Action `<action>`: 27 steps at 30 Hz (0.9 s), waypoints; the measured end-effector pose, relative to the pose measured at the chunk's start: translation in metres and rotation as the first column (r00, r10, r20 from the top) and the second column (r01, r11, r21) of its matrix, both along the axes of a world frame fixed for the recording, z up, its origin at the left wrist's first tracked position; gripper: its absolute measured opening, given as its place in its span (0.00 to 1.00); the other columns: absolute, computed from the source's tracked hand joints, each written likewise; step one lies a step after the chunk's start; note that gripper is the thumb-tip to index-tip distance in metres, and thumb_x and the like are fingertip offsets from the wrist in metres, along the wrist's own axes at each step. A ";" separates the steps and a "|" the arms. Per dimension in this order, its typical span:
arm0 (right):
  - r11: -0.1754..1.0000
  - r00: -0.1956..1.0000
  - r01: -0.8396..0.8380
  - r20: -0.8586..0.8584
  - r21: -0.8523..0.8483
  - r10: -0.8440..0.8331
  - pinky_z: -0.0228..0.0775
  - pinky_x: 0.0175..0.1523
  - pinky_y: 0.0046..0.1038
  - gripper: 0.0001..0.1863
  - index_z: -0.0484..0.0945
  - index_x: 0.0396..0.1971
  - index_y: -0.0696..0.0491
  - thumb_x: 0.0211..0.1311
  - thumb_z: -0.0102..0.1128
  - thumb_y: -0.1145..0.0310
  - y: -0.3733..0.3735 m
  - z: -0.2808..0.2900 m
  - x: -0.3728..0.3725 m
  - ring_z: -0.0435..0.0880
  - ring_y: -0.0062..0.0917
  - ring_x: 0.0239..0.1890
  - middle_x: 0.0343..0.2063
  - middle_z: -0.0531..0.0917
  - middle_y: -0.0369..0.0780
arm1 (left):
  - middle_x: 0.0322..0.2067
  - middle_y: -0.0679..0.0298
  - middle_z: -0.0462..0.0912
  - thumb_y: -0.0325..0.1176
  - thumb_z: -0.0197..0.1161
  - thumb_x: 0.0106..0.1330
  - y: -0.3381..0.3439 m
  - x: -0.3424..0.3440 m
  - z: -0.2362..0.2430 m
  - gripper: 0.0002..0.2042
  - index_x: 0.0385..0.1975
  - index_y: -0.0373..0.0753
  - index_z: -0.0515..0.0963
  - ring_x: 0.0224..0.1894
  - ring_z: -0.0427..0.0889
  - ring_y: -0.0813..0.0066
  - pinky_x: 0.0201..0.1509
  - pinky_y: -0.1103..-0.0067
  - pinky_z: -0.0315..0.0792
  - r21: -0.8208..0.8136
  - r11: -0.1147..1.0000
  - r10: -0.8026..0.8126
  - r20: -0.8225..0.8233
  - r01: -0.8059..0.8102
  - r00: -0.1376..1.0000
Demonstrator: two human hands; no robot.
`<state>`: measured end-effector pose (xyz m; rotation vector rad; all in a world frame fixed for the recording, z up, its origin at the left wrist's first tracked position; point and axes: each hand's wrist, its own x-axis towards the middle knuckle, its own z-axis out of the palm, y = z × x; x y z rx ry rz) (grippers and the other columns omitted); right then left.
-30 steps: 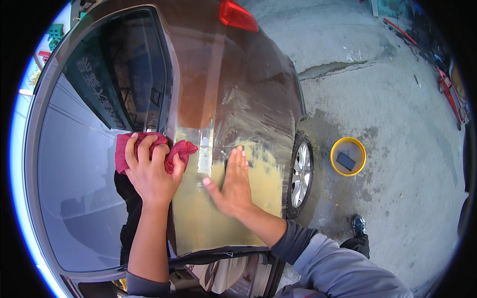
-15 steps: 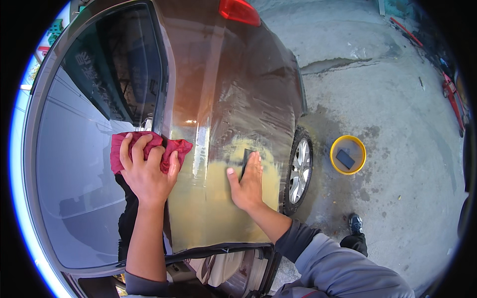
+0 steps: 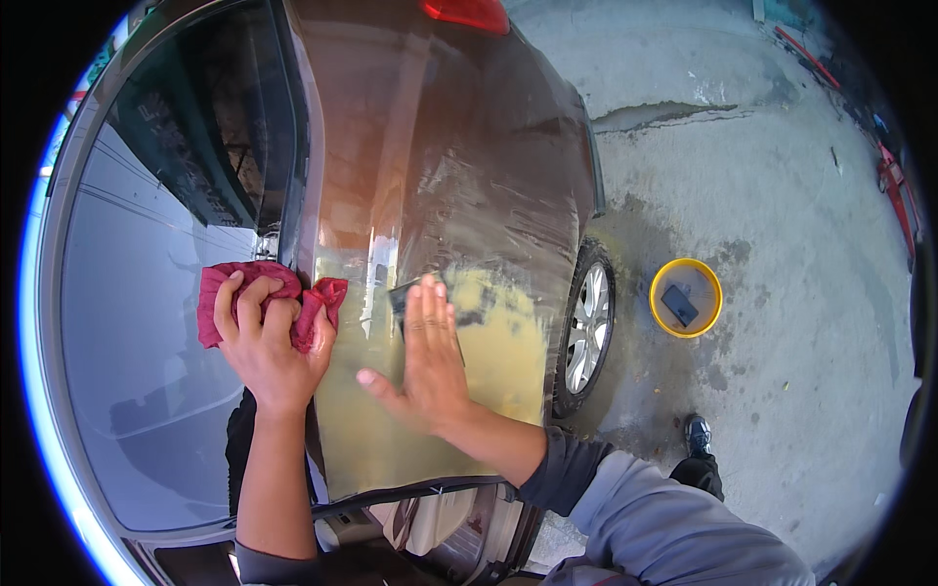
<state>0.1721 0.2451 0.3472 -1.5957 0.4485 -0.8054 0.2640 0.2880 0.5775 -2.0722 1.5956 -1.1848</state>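
Left hand (image 3: 266, 344) was curled in a closed grip, bare forearm straight up from the lower edge. Right hand (image 3: 422, 359) lay flat, fingers together, thumb out, grey-sleeved arm bent.

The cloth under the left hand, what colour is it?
Dark red. The cloth is bunched under the left hand on the car's side, clearest in the head view.

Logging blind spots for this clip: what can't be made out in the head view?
- The dark pad under the right hand: mostly covered by the fingers, so its shape and kind are unclear.
- The left hand covers part of the red cloth; its palm side is hidden.
- The dark thing in the yellow bucket: too small to tell.
- The car body: front end cut off by the lower edge.
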 end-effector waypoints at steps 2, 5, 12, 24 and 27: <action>0.981 0.990 -0.091 0.087 -0.171 0.107 0.28 0.88 0.51 0.65 0.39 0.82 0.72 0.72 0.53 0.28 0.001 0.002 0.001 0.37 0.58 0.87 0.83 0.43 0.65 | 0.51 0.62 0.83 0.33 0.78 0.48 0.001 0.000 0.000 0.13 0.32 0.43 0.83 0.66 0.75 0.44 0.64 0.54 0.74 -0.004 1.000 -0.004 -0.012 0.004 1.000; 0.984 0.990 0.040 -0.140 0.175 -0.015 0.29 0.88 0.52 0.64 0.40 0.82 0.71 0.73 0.52 0.29 0.005 -0.012 0.002 0.38 0.58 0.86 0.82 0.45 0.65 | 0.51 0.64 0.83 0.34 0.79 0.48 0.002 -0.001 -0.001 0.13 0.32 0.44 0.83 0.66 0.75 0.45 0.63 0.54 0.74 -0.007 1.000 0.013 0.006 -0.013 1.000; 1.000 1.000 0.012 -0.005 -0.029 -0.012 0.31 0.88 0.52 0.64 0.40 0.81 0.72 0.72 0.54 0.30 0.009 -0.018 0.005 0.39 0.56 0.87 0.83 0.44 0.65 | 0.52 0.66 0.83 0.36 0.79 0.49 0.003 0.000 -0.003 0.13 0.31 0.45 0.81 0.68 0.75 0.48 0.59 0.56 0.74 -0.042 0.999 0.005 -0.007 -0.005 1.000; 0.994 0.999 -0.030 -0.028 -0.110 0.027 0.31 0.89 0.47 0.62 0.39 0.81 0.73 0.75 0.53 0.33 -0.001 -0.020 0.012 0.37 0.55 0.87 0.84 0.42 0.63 | 0.53 0.65 0.82 0.37 0.79 0.50 0.003 -0.001 -0.003 0.14 0.32 0.45 0.80 0.68 0.75 0.47 0.60 0.53 0.73 -0.024 1.000 -0.006 0.011 0.007 1.000; 0.997 1.000 0.008 0.002 -0.079 -0.008 0.31 0.88 0.50 0.63 0.38 0.81 0.73 0.74 0.54 0.32 -0.012 -0.021 0.015 0.36 0.55 0.87 0.84 0.42 0.63 | 0.53 0.65 0.82 0.36 0.79 0.50 0.002 -0.001 -0.003 0.14 0.32 0.46 0.79 0.68 0.74 0.47 0.60 0.53 0.73 -0.024 0.999 -0.026 0.035 0.026 0.999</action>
